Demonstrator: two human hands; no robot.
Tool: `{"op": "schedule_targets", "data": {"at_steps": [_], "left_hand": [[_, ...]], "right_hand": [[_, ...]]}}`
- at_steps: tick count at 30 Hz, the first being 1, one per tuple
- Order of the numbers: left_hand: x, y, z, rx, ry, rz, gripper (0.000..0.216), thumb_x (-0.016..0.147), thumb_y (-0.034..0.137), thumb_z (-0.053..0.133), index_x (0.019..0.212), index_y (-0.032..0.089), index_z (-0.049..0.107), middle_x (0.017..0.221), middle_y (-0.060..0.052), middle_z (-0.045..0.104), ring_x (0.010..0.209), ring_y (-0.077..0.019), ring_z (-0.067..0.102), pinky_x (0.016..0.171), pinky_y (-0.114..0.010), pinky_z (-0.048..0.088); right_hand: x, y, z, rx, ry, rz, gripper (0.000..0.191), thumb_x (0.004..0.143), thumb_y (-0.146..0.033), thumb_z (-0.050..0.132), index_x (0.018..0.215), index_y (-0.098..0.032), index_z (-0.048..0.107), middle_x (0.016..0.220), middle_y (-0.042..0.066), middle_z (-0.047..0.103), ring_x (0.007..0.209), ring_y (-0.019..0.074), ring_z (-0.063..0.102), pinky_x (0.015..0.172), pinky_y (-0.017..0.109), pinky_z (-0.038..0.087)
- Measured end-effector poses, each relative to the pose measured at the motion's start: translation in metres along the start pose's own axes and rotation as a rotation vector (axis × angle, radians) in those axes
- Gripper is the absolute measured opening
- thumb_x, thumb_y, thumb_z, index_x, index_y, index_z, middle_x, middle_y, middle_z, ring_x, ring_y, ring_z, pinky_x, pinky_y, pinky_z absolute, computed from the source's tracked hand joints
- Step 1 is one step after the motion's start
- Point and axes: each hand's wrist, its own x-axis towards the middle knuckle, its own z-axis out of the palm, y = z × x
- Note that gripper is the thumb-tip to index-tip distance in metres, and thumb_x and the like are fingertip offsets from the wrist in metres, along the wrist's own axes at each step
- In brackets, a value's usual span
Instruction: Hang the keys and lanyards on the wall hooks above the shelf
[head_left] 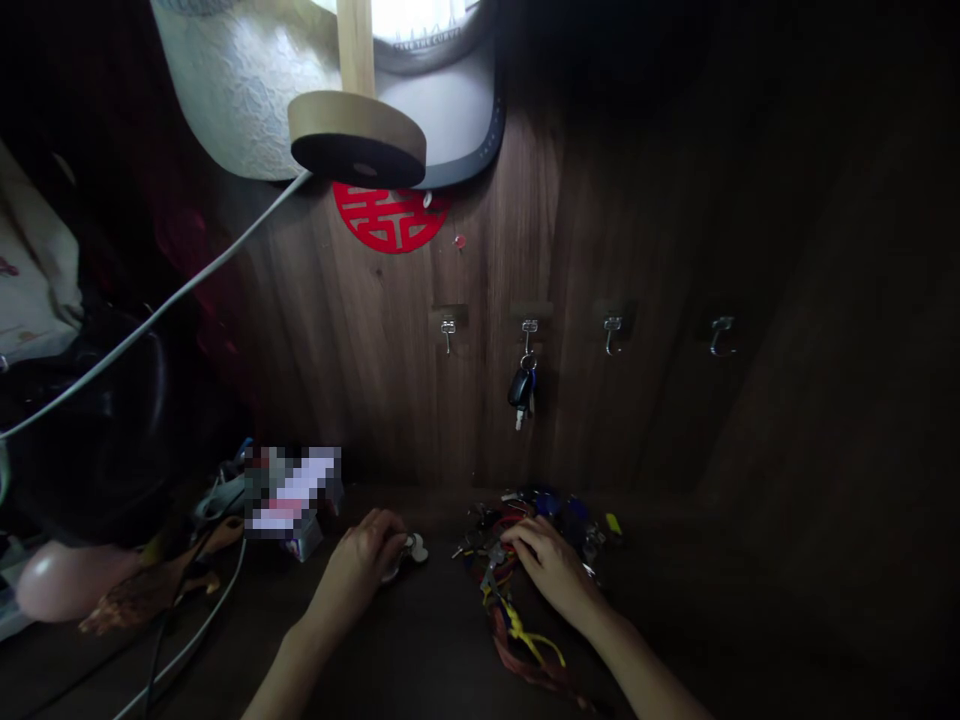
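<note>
My left hand (358, 566) pinches a small white key fob (413, 548) at its fingertips, on the dark wooden desk (420, 650). My right hand (551, 566) lies on a tangled pile of keys and lanyards (517, 560), with red and yellow cords trailing toward me. Whether its fingers grip a key is hidden. Above the desk, a black car key (521, 388) hangs from the second of several metal wall hooks (529, 335). The other hooks (613, 333) hold nothing visible.
A dark wood panel (480, 400) rises behind the desk. Above it are a red paper-cut emblem (391, 218) and a lamp with a round wooden base (357, 140). A white cable (157, 310) crosses the left side. A blurred box (292, 495) and a pink rounded object (67, 582) stand left.
</note>
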Motion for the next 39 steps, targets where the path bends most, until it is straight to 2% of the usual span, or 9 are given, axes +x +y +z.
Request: {"op": "schedule_targets", "data": {"at_steps": [3,6,11,17,24,31,35,39], "left_hand": [[0.006,0.008,0.003,-0.197,0.095,-0.039,0.019,0.082,0.033,0.047,0.075,0.021,0.059,0.075,-0.002,0.064,0.072,-0.0182,0.062,0.066,-0.026,0.045],[0.012,0.019,0.01,-0.425,0.136,-0.1,0.021,0.079,0.038,0.051,0.076,0.019,0.06,0.072,-0.001,0.065,0.07,-0.0176,0.061,0.064,-0.025,0.046],[0.02,0.038,0.029,-0.739,0.12,-0.122,0.024,0.073,0.041,0.06,0.072,0.016,0.061,0.069,-0.001,0.064,0.068,-0.0158,0.059,0.065,-0.024,0.046],[0.026,0.061,0.051,-0.922,0.056,-0.147,0.027,0.068,0.042,0.066,0.069,0.016,0.061,0.064,0.0,0.062,0.063,-0.0136,0.056,0.062,-0.023,0.044],[0.027,0.079,0.061,-0.96,0.019,-0.181,0.033,0.063,0.048,0.07,0.066,0.015,0.063,0.062,0.0,0.062,0.06,-0.0136,0.056,0.06,-0.023,0.044],[0.026,0.079,0.066,-1.001,-0.062,-0.146,0.032,0.068,0.046,0.067,0.071,0.015,0.066,0.062,0.0,0.064,0.061,-0.0138,0.057,0.062,-0.024,0.045],[0.026,0.066,0.065,-0.874,-0.083,-0.104,0.029,0.072,0.042,0.062,0.08,0.015,0.068,0.071,-0.004,0.069,0.07,-0.0177,0.062,0.068,-0.027,0.048],[0.025,0.031,0.06,-0.571,0.083,-0.084,0.02,0.075,0.034,0.056,0.08,0.02,0.068,0.082,-0.004,0.072,0.081,-0.0218,0.065,0.075,-0.031,0.049]], "right_hand": [[0.001,-0.001,-0.001,0.022,0.015,-0.005,0.024,0.085,-0.015,0.042,0.086,-0.026,0.064,0.091,0.001,0.067,0.093,0.0195,0.058,0.087,0.036,0.042],[0.002,-0.007,-0.003,0.055,0.035,-0.02,0.025,0.085,-0.015,0.042,0.089,-0.025,0.064,0.091,0.002,0.066,0.092,0.019,0.059,0.083,0.033,0.044],[0.004,-0.025,-0.01,0.141,0.115,-0.035,0.021,0.088,-0.023,0.043,0.09,-0.025,0.064,0.089,0.003,0.066,0.09,0.0192,0.06,0.082,0.032,0.045],[0.003,-0.043,-0.019,0.291,0.182,0.014,0.025,0.088,-0.037,0.045,0.088,-0.023,0.065,0.086,0.004,0.066,0.081,0.0178,0.06,0.072,0.027,0.047],[0.003,-0.051,-0.024,0.453,0.158,0.091,0.03,0.085,-0.044,0.049,0.073,-0.019,0.061,0.065,-0.001,0.057,0.063,0.0134,0.053,0.059,0.022,0.043],[0.003,-0.052,-0.025,0.587,0.15,0.178,0.03,0.082,-0.045,0.052,0.07,-0.018,0.057,0.061,-0.002,0.054,0.061,0.0135,0.052,0.058,0.022,0.042],[0.003,-0.052,-0.024,0.573,0.171,0.189,0.031,0.083,-0.048,0.05,0.073,-0.019,0.057,0.061,-0.002,0.055,0.061,0.0138,0.054,0.057,0.022,0.042],[0.003,-0.051,-0.023,0.552,0.175,0.199,0.032,0.084,-0.049,0.047,0.074,-0.02,0.056,0.063,-0.002,0.055,0.062,0.0143,0.056,0.059,0.022,0.043]]}}
